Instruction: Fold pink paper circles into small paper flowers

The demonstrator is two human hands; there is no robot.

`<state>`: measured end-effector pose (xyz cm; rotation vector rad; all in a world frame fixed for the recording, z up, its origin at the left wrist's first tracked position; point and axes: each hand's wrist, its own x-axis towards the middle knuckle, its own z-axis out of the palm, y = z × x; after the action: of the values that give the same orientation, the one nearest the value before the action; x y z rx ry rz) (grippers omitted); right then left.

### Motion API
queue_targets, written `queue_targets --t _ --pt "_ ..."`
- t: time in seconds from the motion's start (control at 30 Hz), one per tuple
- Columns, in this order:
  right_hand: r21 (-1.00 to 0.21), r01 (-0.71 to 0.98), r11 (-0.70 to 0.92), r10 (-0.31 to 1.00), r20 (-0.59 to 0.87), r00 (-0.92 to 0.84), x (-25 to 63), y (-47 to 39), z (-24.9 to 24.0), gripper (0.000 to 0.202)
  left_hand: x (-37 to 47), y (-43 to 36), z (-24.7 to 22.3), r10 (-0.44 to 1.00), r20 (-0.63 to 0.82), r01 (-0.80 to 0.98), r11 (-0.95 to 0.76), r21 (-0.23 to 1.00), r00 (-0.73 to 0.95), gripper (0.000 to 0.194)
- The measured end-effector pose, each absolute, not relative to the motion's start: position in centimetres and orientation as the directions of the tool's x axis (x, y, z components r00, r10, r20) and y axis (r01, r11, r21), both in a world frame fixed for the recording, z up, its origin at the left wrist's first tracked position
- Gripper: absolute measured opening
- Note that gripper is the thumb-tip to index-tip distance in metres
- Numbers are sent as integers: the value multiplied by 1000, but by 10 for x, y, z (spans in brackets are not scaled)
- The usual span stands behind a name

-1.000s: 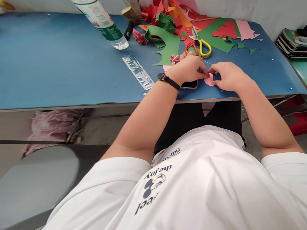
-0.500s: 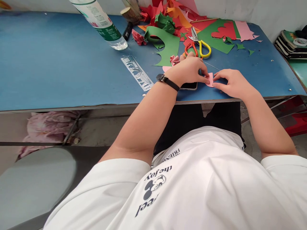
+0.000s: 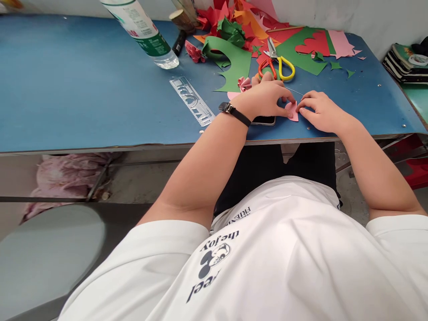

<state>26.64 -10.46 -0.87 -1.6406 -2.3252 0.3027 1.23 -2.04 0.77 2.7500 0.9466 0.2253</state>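
Note:
A small pink paper piece lies between my two hands near the table's front edge. My left hand, with a black watch on its wrist, pinches the paper's left side between thumb and fingers. At the paper's upper right edge, the thumb and fingertips of my right hand close in a pinch. Under my left hand, a phone is partly hidden. A folded pink paper flower sits just behind that hand. Scissors with one red and one yellow handle lie beyond the fingers. A thin wire runs behind the paper.
Green paper with cut-outs and a heap of red and orange scraps cover the back. A clear stencil ruler and a water bottle stand left. Notebooks are stacked at right. A grey stool is beside me.
The pink paper has turned in my fingers and shows a broader face with a pointed lower corner. My right hand has shifted slightly up along its edge.

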Motion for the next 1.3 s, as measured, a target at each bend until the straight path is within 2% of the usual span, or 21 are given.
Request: queue_targets --t 0.13,0.33,0.53,0.77,0.9,1.2,1.3 --pt "-349 881 319 948 101 -303 268 -92 -9 39 14 -28 11 642 37 616 -749 245 766 88" --pt "-363 882 302 953 97 -286 268 -81 -13 44 16 -34 19 651 3 633 -740 228 759 58" --pt "-294 891 345 938 144 -316 264 -92 -17 45 14 -31 16 653 14 631 -737 241 757 55" --pt "-131 907 400 916 87 -392 261 -100 -12 41 12 -26 12 634 15 610 -750 256 773 63" --pt "-101 878 468 884 52 -465 255 -103 -1 38 13 -28 14 644 -5 623 -738 258 765 60" --pt "-29 848 530 848 -3 -530 243 -145 5 29 14 -24 10 655 9 635 -735 237 755 78" --pt "-93 874 477 878 11 -479 245 -149 7 28 14 -22 9 652 17 631 -740 233 758 80"
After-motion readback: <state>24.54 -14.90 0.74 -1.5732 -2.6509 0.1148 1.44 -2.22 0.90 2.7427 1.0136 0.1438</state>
